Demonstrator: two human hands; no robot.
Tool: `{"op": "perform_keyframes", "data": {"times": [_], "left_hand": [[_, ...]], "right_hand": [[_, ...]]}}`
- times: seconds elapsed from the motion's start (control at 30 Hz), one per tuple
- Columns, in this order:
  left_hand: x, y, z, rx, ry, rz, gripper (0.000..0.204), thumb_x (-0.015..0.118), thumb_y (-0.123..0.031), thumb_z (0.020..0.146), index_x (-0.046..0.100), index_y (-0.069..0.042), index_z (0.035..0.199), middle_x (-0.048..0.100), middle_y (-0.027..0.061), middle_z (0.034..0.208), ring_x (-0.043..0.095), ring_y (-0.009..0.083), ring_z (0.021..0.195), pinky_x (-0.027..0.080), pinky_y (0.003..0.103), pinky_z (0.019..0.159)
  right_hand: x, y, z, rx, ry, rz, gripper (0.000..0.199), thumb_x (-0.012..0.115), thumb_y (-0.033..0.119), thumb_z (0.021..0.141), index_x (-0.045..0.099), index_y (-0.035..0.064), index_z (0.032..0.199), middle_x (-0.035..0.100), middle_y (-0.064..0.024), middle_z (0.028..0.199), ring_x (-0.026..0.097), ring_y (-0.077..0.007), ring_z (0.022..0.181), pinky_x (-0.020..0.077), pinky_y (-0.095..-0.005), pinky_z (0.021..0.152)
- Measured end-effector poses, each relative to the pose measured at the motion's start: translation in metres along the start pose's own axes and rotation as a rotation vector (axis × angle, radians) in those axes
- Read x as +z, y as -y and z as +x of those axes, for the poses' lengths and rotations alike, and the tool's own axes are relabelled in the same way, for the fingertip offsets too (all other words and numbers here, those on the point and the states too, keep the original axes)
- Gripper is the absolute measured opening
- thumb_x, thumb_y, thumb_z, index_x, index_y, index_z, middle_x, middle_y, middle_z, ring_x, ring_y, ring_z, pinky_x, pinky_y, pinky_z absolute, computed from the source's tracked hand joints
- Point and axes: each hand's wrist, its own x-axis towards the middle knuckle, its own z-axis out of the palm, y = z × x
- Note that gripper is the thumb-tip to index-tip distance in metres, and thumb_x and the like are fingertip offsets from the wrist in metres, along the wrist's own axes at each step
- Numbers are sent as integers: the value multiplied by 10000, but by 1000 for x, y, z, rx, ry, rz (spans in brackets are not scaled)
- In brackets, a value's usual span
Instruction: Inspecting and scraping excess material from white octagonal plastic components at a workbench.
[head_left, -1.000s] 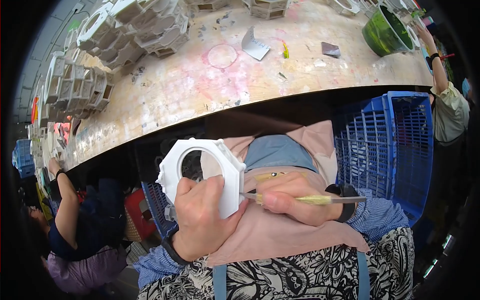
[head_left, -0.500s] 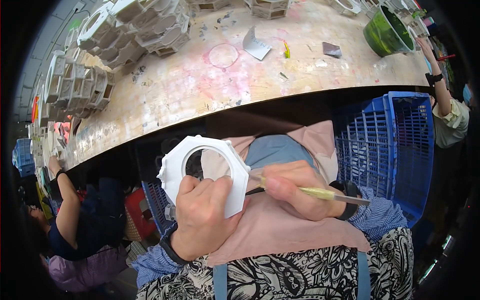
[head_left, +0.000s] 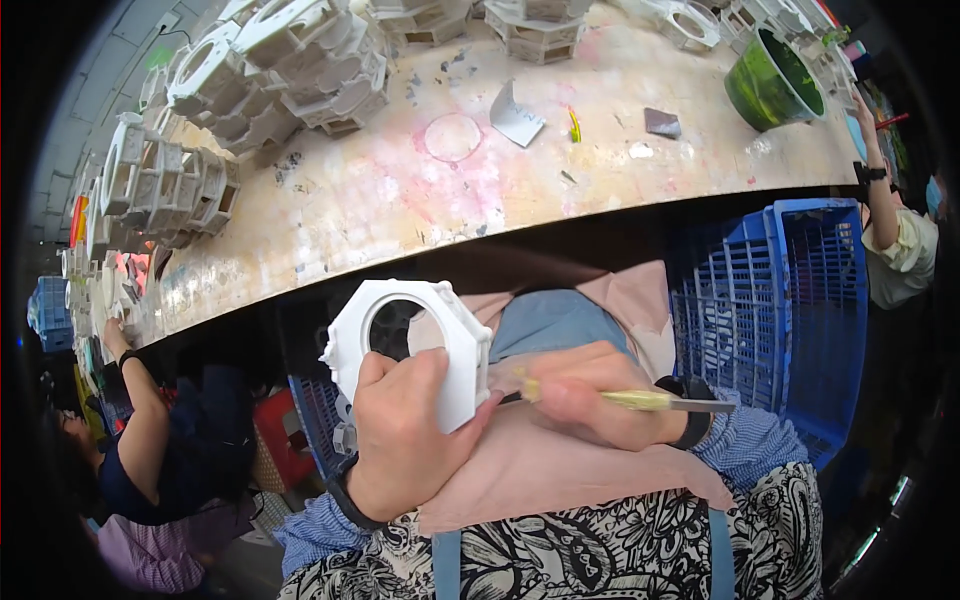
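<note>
Left hand (head_left: 400, 420): my fingers are bent over the ring and into its round opening, the thumb lying along the lower right edge, so the wall of the piece is pinched between them; the hole seems to give me a handy place to hook on.

Right hand (head_left: 595, 395): thumb and forefinger pinch a slim tool (head_left: 645, 401) much as one holds a pen, the other fingers tucked beneath – likely for fine control near the edge.

Tool's tip: it points at the frame's right side, close by my left thumb; blur there means I cannot tell whether it touches.

Where the piece is: the white octagonal frame (head_left: 460, 360) is up in my left hand, over my lap and short of the workbench (head_left: 350, 230), tilted so its flat face looks up at me and its right edge faces the tool.

Pink cloth (head_left: 560, 460): spread across my lap beneath both hands, probably to shield my clothes.

Frame's looks: matte white, eight-sided, with a wide round hole – a stepped rim inside it, small knobs at the corners, and uneven relief along the outer sides.
</note>
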Motion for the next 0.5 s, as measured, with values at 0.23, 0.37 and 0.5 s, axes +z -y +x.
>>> {"op": "perform_keyframes", "data": {"times": [0.23, 0.37, 0.5], "left_hand": [[3, 10, 0, -229, -32, -119, 418, 855, -158, 617, 573, -9, 887, 568, 100, 781, 487, 266, 729, 418, 368, 637], [3, 11, 2, -209, -38, -138, 424, 845, -143, 620, 601, -9, 941, 590, 101, 812, 490, 273, 733, 421, 373, 640], [4, 13, 6, -149, -48, -73, 414, 834, -122, 615, 611, -13, 947, 598, 103, 823, 485, 282, 724, 413, 380, 647]], "right_hand": [[-9, -6, 12, -284, -257, -744, 267, 592, 87, 834, 631, 72, 1098, 500, -82, 767, 498, -233, 593, 414, -333, 512], [-17, 1, 23, -330, -33, -1145, 624, 604, 129, 748, 506, 152, 1364, 484, -28, 756, 523, -173, 624, 436, -297, 530], [-17, -1, 37, -396, -114, -1229, 632, 634, 126, 702, 547, 182, 1326, 404, 1, 683, 463, -140, 561, 400, -274, 478]]}}
